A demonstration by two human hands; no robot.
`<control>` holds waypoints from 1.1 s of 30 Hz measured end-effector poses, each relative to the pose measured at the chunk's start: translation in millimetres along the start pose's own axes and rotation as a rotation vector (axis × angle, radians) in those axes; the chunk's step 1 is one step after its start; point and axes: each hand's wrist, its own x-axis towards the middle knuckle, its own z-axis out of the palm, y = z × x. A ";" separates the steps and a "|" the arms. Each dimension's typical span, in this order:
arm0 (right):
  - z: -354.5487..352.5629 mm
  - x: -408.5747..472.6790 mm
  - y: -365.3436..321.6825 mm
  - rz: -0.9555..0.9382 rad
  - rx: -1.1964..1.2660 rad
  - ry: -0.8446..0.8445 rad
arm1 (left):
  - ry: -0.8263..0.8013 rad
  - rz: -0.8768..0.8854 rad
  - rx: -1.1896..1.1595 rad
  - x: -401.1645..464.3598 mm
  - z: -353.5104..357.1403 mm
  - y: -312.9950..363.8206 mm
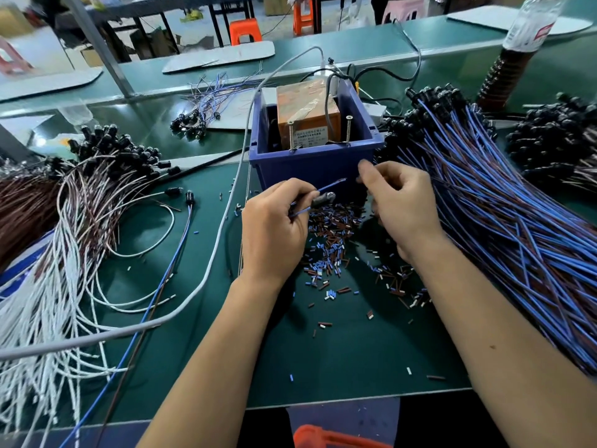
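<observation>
A person's two bare hands work at a green bench (355, 344), seen from above. The left hand (274, 227) pinches a thin blue wire (332, 185) between thumb and curled fingers (302, 190). The wire's free end points up and to the right toward the front wall of a blue bin (313, 166), and a small dark cap (323, 199) on the lead sits just beside the fingertips. The right hand (400, 208) hovers close by with its fingers curled and the thumb tip near the forefinger. Whether it pinches anything cannot be told. An orange box (307, 114) stands inside the bin. A heap of short blue and brown insulation scraps (329, 234) lies on the bench below both hands. A thick bundle of blue and brown wires (500, 205) fans out on the right, and white and brown wires (64, 237) spread on the left. The held wire is likely very light and limp, bending under its own weight when held far from the tip. Its smooth sleeve may slip between bare fingers. A firm pinch close behind the free end looks best for steering it, with the cap end left to hang.
</observation>
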 end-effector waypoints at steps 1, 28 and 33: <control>2.6 -1.8 -1.5 -0.006 0.014 -0.022 | 0.004 -0.002 0.012 -0.3 0.9 0.1; 24.1 -24.5 -16.8 0.040 0.487 -0.293 | 0.026 -0.153 -0.257 -2.2 2.8 10.6; 24.3 -25.2 -19.3 0.035 0.508 -0.258 | 0.041 -0.152 -0.319 -1.9 3.7 12.2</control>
